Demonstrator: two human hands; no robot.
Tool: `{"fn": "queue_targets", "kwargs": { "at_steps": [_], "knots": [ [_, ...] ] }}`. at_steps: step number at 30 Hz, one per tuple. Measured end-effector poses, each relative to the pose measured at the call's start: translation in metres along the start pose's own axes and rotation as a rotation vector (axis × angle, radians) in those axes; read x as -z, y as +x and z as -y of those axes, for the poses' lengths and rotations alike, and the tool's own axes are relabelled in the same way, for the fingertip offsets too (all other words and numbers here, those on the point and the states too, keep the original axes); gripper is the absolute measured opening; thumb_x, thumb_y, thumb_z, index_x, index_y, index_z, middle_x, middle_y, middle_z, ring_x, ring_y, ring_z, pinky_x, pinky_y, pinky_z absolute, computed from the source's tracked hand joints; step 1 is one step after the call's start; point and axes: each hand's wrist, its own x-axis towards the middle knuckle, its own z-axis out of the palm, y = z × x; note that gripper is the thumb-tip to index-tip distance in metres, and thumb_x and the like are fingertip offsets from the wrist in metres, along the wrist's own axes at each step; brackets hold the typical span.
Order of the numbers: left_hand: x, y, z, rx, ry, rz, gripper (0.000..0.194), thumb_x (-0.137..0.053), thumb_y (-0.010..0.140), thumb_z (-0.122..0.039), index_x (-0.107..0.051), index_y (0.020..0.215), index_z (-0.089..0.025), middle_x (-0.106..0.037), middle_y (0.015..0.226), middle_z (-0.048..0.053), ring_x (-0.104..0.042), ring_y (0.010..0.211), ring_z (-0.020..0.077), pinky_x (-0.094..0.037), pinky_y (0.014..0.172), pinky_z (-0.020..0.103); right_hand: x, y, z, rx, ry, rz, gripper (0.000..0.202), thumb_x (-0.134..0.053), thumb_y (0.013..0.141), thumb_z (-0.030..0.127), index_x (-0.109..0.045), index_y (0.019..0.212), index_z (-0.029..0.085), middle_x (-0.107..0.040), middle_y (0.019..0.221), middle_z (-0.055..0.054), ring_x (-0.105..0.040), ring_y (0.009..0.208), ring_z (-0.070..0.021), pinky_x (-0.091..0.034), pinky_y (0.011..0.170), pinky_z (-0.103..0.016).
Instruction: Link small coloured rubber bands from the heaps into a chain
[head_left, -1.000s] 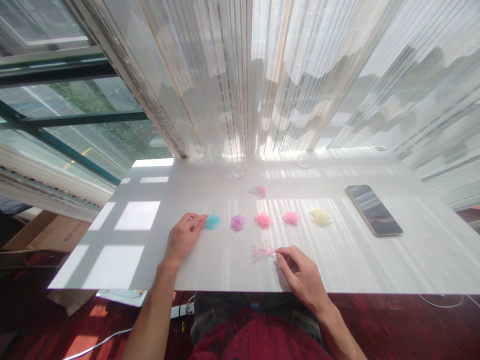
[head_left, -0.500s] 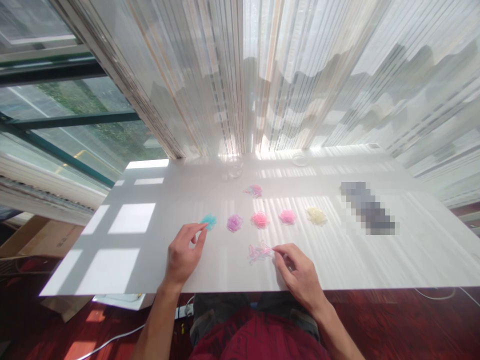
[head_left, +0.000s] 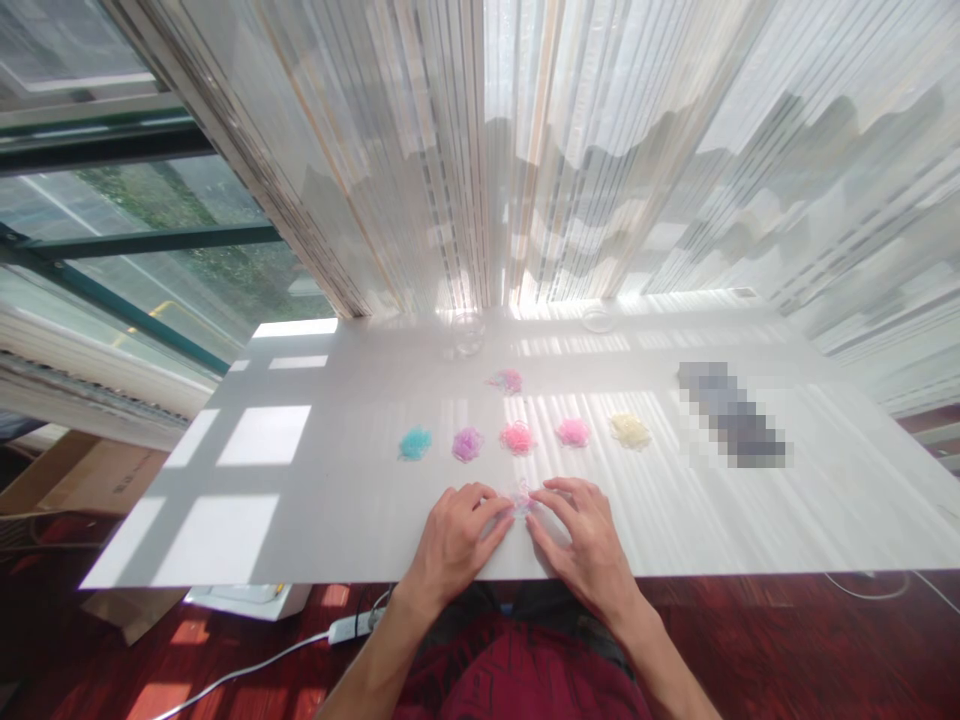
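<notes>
Both hands are at a small mixed pile (head_left: 522, 497) of pink and pale pieces near the table's front edge. My left hand (head_left: 465, 535) touches its left side, thumb and fingers apart. My right hand (head_left: 581, 530) is at its right side, fingers also apart. Neither hand visibly holds a piece. Beyond them lies a row of piles: teal (head_left: 415, 443), purple (head_left: 467, 444), red-pink (head_left: 517, 437), pink (head_left: 573, 432) and pale yellow (head_left: 631, 431). Another mixed pile (head_left: 508, 381) sits behind the red-pink one.
On the white table (head_left: 337, 520), two clear round dishes (head_left: 469, 335) (head_left: 598, 320) stand near the back. A dark pixelated object (head_left: 735, 415) lies on the right. Sheer curtains (head_left: 525, 150) hang behind the table; a cardboard box (head_left: 97, 475) is at the left.
My left hand has moved right from the teal pile to the front mixed pile, its fingers opening. My right hand has moved slightly left with its fingers spread. The front pile looks more gathered.
</notes>
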Motion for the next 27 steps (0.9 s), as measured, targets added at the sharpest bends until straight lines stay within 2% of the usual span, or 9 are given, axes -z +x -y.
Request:
{"fn": "queue_targets", "kwargs": {
  "at_steps": [5,16,21,27],
  "knots": [
    [-0.001,-0.003,0.003,-0.013,-0.043,-0.019,0.014,-0.058,0.103,-0.024,-0.072,0.104,-0.024,-0.073,0.095,0.004,-0.069,0.081,0.0183,-0.052,0.073,0.033,0.002,0.002,0.002,0.043,-0.001,0.058,0.025,-0.065,0.098,0.022,-0.071,0.121,0.028,-0.068,0.119,-0.010,-0.062,0.111,-0.0282,-0.053,0.094,-0.047],
    [-0.001,0.002,-0.004,0.023,-0.206,-0.123,0.017,-0.058,0.103,-0.026,-0.075,0.104,-0.023,-0.073,0.096,0.005,-0.070,0.081,0.0166,-0.057,0.074,0.030,0.004,0.000,-0.001,0.055,0.118,0.002,0.019,-0.065,0.099,0.020,-0.072,0.115,0.027,-0.069,0.111,-0.009,-0.063,0.107,-0.0255,-0.056,0.094,-0.045],
    [-0.005,0.006,-0.008,0.036,-0.259,-0.102,0.016,-0.058,0.103,-0.024,-0.075,0.105,-0.023,-0.076,0.095,0.005,-0.073,0.086,0.0179,-0.058,0.077,0.031,0.006,0.000,0.000,0.028,0.178,-0.010,0.018,-0.061,0.100,0.017,-0.072,0.112,0.026,-0.070,0.103,-0.008,-0.064,0.100,-0.0239,-0.058,0.089,-0.043],
    [-0.006,0.007,-0.008,0.034,-0.250,-0.089,0.015,-0.057,0.104,-0.023,-0.072,0.102,-0.022,-0.078,0.090,0.004,-0.073,0.079,0.0175,-0.055,0.072,0.031,0.003,0.000,-0.001,-0.011,0.188,-0.007,0.017,-0.061,0.100,0.019,-0.073,0.111,0.025,-0.070,0.101,-0.008,-0.065,0.099,-0.0248,-0.060,0.088,-0.044]
  ]
}}
